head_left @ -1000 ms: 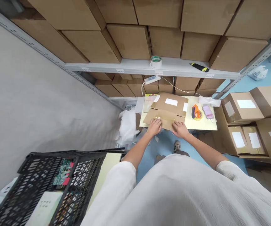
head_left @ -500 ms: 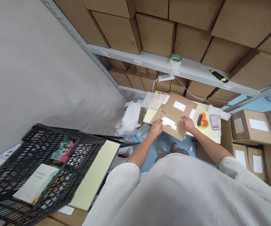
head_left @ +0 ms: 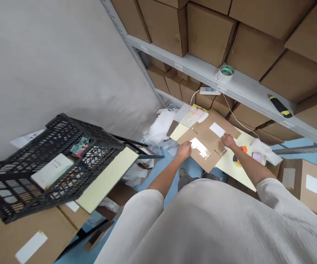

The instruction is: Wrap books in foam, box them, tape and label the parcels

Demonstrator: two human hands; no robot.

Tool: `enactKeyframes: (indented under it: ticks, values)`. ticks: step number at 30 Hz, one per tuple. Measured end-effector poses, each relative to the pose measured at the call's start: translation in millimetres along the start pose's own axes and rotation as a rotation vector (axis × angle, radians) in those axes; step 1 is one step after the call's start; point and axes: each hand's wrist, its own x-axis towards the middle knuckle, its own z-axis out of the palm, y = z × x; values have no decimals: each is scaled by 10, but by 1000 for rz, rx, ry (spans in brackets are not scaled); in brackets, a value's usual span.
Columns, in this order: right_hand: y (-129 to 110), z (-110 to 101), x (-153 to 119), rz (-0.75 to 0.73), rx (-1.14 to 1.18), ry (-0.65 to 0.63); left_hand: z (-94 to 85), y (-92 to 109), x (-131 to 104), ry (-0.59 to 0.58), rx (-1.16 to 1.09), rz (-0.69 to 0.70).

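Note:
A flat brown cardboard box (head_left: 202, 132) lies on the pale table in front of me, with white label patches and strips of shiny tape on it. One label patch (head_left: 199, 146) nearest me looks ragged and torn. At the box's left edge, my left hand (head_left: 185, 150) is closed, its fingers curled against the cardboard. My right hand (head_left: 228, 140) is closed at the right side of the box, beside a whole white label (head_left: 217, 129); its fingertips are partly hidden. An orange and blue tape dispenser (head_left: 239, 156) sits under my right forearm, partly covered by it.
A shelf of brown boxes (head_left: 210, 33) stands ahead, with a tape roll (head_left: 226, 72) and a utility knife (head_left: 280, 106) on its ledge. To the left is a black crate (head_left: 92, 157) holding books. Labelled boxes (head_left: 312, 183) stand at the right.
My right hand has moved from the near part of the box to farther up its right side. My left hand stays at the left edge. The view has swung somewhat left.

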Motion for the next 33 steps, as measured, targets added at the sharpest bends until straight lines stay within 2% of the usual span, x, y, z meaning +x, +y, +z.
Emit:
enactKeyframes:
  ticks: [8, 13, 18, 26, 29, 33]
  values:
    - [251, -239, 1014, -137, -73, -55, 346, 502, 92, -142, -25, -296]
    - [288, -248, 1402, -195, -155, -55, 458, 727, 123, -123, -50, -441]
    - [301, -208, 1578, -210, -211, -51, 481, 897, 144, -109, -28, -620]
    - [287, -175, 1702, -142, -164, -24, 551, 962, 143, -156, -159, -722]
    - [292, -194, 1706, -131, -128, -18, 584, 966, 133, -124, -177, -748]
    - [296, -260, 1640, -107, -113, 14, 583, 949, 57, -20, -177, -772]
